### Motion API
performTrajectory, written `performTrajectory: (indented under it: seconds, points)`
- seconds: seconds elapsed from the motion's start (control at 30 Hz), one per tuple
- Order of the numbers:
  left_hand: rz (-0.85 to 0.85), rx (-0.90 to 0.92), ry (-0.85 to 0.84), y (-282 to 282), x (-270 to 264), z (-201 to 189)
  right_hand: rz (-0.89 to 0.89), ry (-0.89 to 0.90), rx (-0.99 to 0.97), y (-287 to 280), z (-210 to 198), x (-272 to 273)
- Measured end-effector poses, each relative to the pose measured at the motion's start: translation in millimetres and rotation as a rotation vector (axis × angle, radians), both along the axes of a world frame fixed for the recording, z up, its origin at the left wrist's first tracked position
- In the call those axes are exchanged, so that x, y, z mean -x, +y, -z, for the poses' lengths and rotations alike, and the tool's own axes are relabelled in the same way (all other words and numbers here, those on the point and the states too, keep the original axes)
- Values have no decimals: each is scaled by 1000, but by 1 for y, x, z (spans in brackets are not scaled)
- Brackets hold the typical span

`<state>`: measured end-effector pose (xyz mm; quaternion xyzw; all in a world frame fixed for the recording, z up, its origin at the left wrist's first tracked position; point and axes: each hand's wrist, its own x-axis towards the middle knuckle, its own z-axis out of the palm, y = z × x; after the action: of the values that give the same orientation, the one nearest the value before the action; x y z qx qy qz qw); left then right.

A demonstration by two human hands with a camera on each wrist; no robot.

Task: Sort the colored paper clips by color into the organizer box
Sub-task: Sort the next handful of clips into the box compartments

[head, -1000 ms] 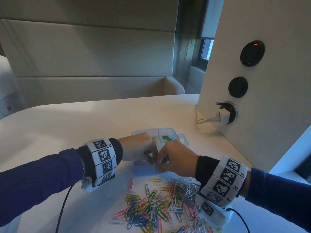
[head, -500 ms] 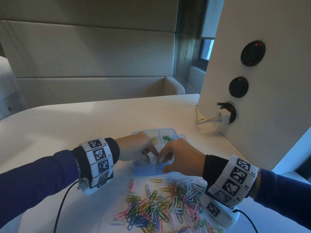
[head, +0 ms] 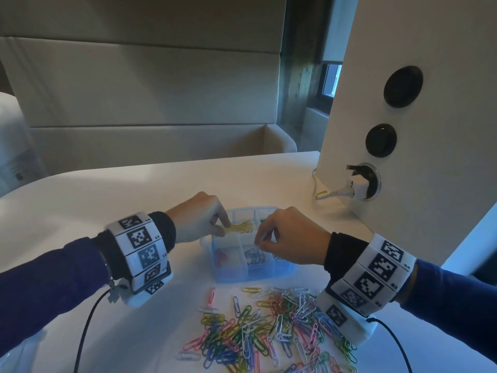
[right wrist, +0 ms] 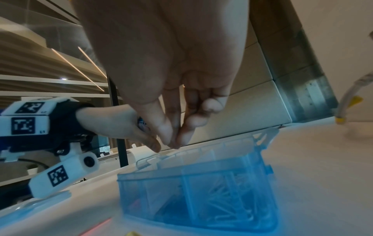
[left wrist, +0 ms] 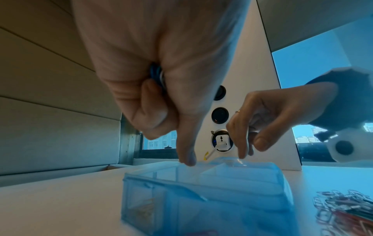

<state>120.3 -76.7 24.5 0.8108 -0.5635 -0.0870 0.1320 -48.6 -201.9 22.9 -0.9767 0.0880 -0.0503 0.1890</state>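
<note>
Paper clips (head: 269,329), in pink, blue, green, yellow and white, lie in a loose tangled heap on the white table (head: 107,200) just in front of me, between my two wrists. Beyond the heap sits the clear blue organizer box (head: 252,274), open, with red clips in its near left compartment, blue ones in the near middle, yellow ones in the far left and a glimpse of green further back. My left hand (head: 200,216) hovers over the far left compartment, thumb and forefinger pinched on a yellow clip right above the yellow ones, while my other fingers are curled around a small bundle of blue clips (left wrist: 156,74) tucked in my palm. My right hand (head: 289,238) hangs above the near middle compartment, fingertips (right wrist: 171,140) drawn narrowly together; I cannot tell whether they hold a clip. I judge the risk to be a clip dropping across a divider into the wrong color, since both hands crowd the small box, or the palmed blue bundle slipping out over the yellow.
</note>
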Motion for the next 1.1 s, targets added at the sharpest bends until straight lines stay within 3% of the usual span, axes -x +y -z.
performTrajectory:
  seconds: [0.17, 0.27, 0.33, 0.47, 0.53, 0.77, 0.9, 1.1]
  points:
    - [-10, -72, 14, 0, 6, 6, 20, 47, 20, 0, 2, 0]
    - [-28, 44, 128, 6, 7, 2, 21, 36, 47, -5, -6, 6]
    - [-131, 228, 499, 9, 12, -3, 39, -7, 22, -11, -16, 10]
    - [-470, 452, 1752, 9, 29, -7, 79, -154, -13, -22, -31, 12]
    - [-495, 505, 2105, 10, 38, -4, 114, -250, -39, -23, -36, 10]
    - [-504, 891, 2255, 4, 57, 3, 15, -455, -73, -9, -39, 5]
    - [-379, 822, 2258, 3, 64, -4, -134, -420, 55, -1, -28, -7]
    - [-501, 765, 2203, -6, 66, -7, -166, -358, 152, -4, -14, -25]
